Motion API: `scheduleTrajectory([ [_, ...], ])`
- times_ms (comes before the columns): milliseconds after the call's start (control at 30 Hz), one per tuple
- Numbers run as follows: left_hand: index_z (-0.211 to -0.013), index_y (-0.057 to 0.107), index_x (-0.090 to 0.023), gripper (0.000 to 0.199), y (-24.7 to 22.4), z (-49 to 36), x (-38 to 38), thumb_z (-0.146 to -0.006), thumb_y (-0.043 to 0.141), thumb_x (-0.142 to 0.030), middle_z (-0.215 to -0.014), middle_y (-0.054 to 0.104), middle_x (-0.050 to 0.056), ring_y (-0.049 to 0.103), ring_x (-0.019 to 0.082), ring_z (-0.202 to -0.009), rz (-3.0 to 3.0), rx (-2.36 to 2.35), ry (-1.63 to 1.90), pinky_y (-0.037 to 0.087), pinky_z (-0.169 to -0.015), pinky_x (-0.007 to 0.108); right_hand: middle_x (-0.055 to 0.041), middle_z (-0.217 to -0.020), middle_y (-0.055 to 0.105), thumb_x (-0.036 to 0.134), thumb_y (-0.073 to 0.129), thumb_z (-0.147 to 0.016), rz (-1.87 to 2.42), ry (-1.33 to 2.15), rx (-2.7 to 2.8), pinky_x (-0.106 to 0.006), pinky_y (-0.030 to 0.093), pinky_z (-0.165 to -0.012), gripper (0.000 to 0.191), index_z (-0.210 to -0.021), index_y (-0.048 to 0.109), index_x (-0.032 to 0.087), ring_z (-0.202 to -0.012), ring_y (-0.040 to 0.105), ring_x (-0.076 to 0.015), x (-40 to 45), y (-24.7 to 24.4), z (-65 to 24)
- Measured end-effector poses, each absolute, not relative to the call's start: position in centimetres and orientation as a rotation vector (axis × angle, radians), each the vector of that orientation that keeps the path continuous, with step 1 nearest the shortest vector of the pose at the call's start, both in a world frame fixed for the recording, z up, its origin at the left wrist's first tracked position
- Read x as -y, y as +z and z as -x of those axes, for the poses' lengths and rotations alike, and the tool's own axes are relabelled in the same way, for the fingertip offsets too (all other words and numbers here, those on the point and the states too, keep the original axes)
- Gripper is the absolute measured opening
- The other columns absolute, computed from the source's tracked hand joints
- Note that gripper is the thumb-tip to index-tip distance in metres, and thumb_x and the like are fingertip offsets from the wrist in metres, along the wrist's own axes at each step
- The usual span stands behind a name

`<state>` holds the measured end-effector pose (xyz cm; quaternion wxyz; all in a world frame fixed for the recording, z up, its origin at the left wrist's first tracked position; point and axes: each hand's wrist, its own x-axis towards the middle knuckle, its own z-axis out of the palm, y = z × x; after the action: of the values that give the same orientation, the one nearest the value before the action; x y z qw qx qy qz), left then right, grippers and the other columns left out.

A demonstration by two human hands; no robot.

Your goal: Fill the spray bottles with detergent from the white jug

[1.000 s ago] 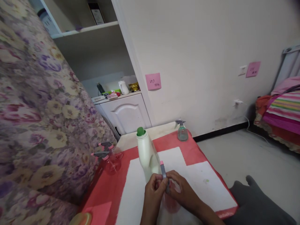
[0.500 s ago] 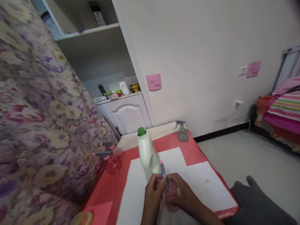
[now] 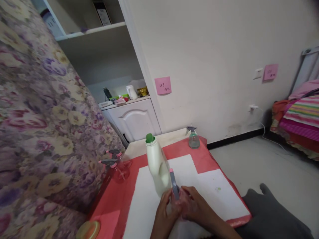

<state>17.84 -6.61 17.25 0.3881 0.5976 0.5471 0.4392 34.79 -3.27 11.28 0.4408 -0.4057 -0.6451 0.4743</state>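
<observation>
Between my two hands stands a pink clear spray bottle with a grey trigger head [image 3: 174, 186] and a pink nozzle tip. My left hand [image 3: 166, 210] is closed around the bottle's left side, below the head. On the other side my right hand [image 3: 196, 205] wraps the pink body [image 3: 185, 203]. Just beyond them a pale green jug [image 3: 157, 166] stands upright on white paper [image 3: 189, 166], a green piece in its open mouth. Two pink spray bottles [image 3: 119, 171] stand at the table's left, and a green-tinted spray bottle [image 3: 193, 141] at the far right corner.
A red cloth [image 3: 107, 205] covers much of the table. Near its front left edge sits a round yellowish lid or container [image 3: 88, 229]. A floral curtain [image 3: 50, 132] hangs along the left. Behind are a white cabinet [image 3: 137, 116] and the wall; a bed [image 3: 299, 122] is at right.
My left hand has moved down from the grey trigger head to the bottle's body. The trigger head is now uncovered, and the view has shifted slightly.
</observation>
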Motion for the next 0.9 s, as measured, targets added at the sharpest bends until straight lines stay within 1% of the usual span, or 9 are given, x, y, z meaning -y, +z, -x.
scheduleTrajectory([
  [133, -0.13, 0.052, -0.023, 0.067, 15.8, -17.6, 6.7, -0.068, 0.077, -0.036, -0.133, 0.06, 0.009, 0.056, 0.031, -0.119, -1.436, -1.316, 1.059, 0.043, -0.103, 0.042, -0.0133, -0.125, 0.059, 0.02, 0.078, -0.057, 0.991, 1.193, 1.612, -0.048, 0.043, -0.102, 0.071, -0.123, 0.053, 0.019, -0.117, 0.055, -0.0327, 3.4, 11.9, -35.0],
  [233, -0.133, 0.048, -0.024, 0.074, 14.7, -17.1, 6.7, -0.065, 0.078, -0.033, -0.136, 0.058, 0.008, 0.056, 0.03, -0.12, -1.453, -1.349, 1.002, 0.043, -0.103, 0.039, -0.0135, -0.127, 0.057, 0.021, 0.08, -0.056, 0.935, 1.221, 1.621, -0.047, 0.041, -0.104, 0.074, -0.125, 0.052, 0.019, -0.119, 0.053, -0.0327, 3.2, 12.0, -35.3],
  [300, -0.134, 0.047, -0.025, 0.075, 14.1, -16.8, 6.6, -0.065, 0.077, -0.031, -0.135, 0.058, 0.006, 0.057, 0.029, -0.116, -1.483, -1.371, 0.975, 0.045, -0.101, 0.038, -0.0133, -0.128, 0.056, 0.021, 0.079, -0.058, 0.881, 1.254, 1.63, -0.045, 0.042, -0.105, 0.074, -0.127, 0.05, 0.019, -0.121, 0.053, -0.0317, 3.2, 11.9, -35.4],
  [367, -0.134, 0.046, -0.026, 0.076, 13.7, -16.6, 6.6, -0.064, 0.076, -0.028, -0.134, 0.058, 0.005, 0.058, 0.029, -0.114, -1.533, -1.387, 0.971, 0.046, -0.099, 0.038, -0.0127, -0.131, 0.055, 0.021, 0.074, -0.064, 0.835, 1.287, 1.642, -0.044, 0.042, -0.106, 0.07, -0.129, 0.048, 0.02, -0.122, 0.052, -0.0295, 3.3, 11.8, -35.5],
  [433, -0.133, 0.047, -0.026, 0.076, 13.5, -16.6, 6.7, -0.063, 0.077, -0.025, -0.134, 0.056, 0.006, 0.055, 0.03, -0.118, -1.621, -1.412, 0.975, 0.044, -0.1, 0.04, -0.0117, -0.134, 0.054, 0.02, 0.069, -0.071, 0.816, 1.325, 1.651, -0.042, 0.041, -0.106, 0.065, -0.131, 0.045, 0.02, -0.123, 0.053, -0.0271, 3.4, 12.0, -35.7],
  [533, -0.132, 0.047, -0.025, 0.077, 13.5, -16.7, 6.8, -0.061, 0.077, -0.023, -0.137, 0.052, 0.009, 0.047, 0.032, -0.126, -1.755, -1.452, 0.953, 0.041, -0.104, 0.042, -0.0113, -0.135, 0.054, 0.02, 0.067, -0.073, 0.808, 1.373, 1.663, -0.04, 0.042, -0.106, 0.062, -0.131, 0.044, 0.02, -0.123, 0.054, -0.0257, 3.7, 12.6, -35.9],
  [667, -0.134, 0.045, -0.025, 0.083, 13.5, -16.8, 7.0, -0.059, 0.079, -0.024, -0.134, 0.053, 0.01, 0.047, 0.032, -0.124, -1.782, -1.519, 0.905, 0.041, -0.104, 0.042, -0.0123, -0.135, 0.054, 0.029, 0.069, -0.075, 0.771, 1.388, 1.705, -0.042, 0.04, -0.108, 0.062, -0.131, 0.044, 0.02, -0.124, 0.052, -0.0277, 3.8, 13.2, -36.3],
  [767, -0.133, 0.045, -0.024, 0.085, 13.7, -17.0, 7.4, -0.056, 0.078, -0.018, -0.129, 0.056, 0.009, 0.049, 0.031, -0.12, -1.737, -1.529, 0.901, 0.04, -0.104, 0.042, -0.0131, -0.136, 0.054, 0.036, 0.068, -0.077, 0.742, 1.389, 1.739, -0.043, 0.039, -0.108, 0.062, -0.132, 0.044, 0.02, -0.126, 0.051, -0.0296, 3.8, 13.3, -36.6],
  [900, -0.128, 0.046, -0.021, 0.084, 14.8, -17.7, 8.2, -0.051, 0.078, -0.012, -0.128, 0.056, 0.01, 0.05, 0.031, -0.121, -1.633, -1.497, 0.974, 0.039, -0.105, 0.041, -0.0132, -0.14, 0.051, 0.043, 0.065, -0.08, 0.671, 1.404, 1.804, -0.045, 0.036, -0.11, 0.064, -0.136, 0.043, 0.021, -0.129, 0.048, -0.0314, 4.0, 13.3, -36.8],
])
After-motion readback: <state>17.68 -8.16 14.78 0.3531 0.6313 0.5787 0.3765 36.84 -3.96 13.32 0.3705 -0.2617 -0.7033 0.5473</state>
